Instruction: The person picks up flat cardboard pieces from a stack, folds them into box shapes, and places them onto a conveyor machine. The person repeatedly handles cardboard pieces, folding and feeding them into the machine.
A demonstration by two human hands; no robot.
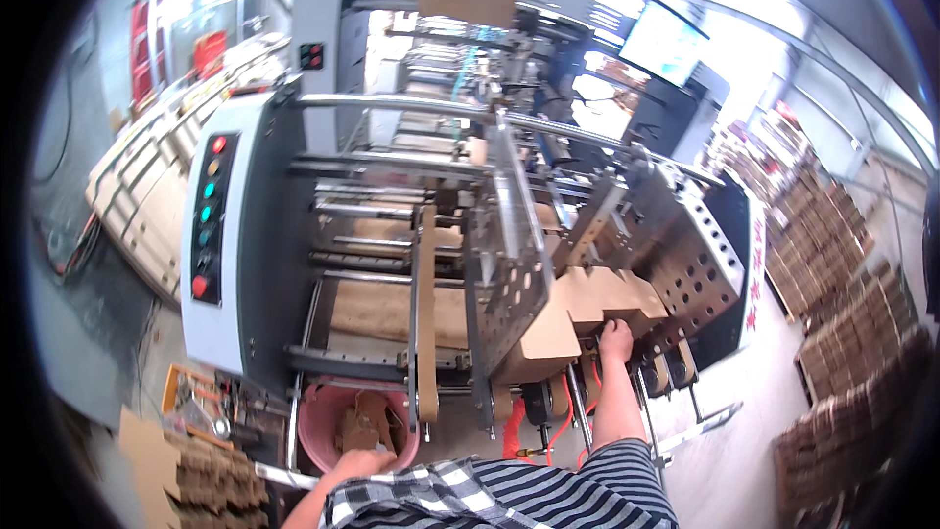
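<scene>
Brown cardboard blanks [548, 338] stand as a bundle between two perforated metal side plates at the machine's near end. My right hand [615, 338] reaches to the notched front edge of this cardboard, its fingers curled. Whether they pinch the cardboard or something behind it is hidden. Low on the left, my left hand [364, 462] is by the near rim of a pink bucket [311, 431] with torn cardboard scraps in it. Its fingers are too blurred to show a grip.
The machine's grey side panel [211, 225] carries several coloured buttons. A toolbox [201, 407] and stacked cardboard [211, 480] stand at the lower left. Tied cardboard piles [818, 235] line the right side. A metal bar [700, 429] juts out near my right arm.
</scene>
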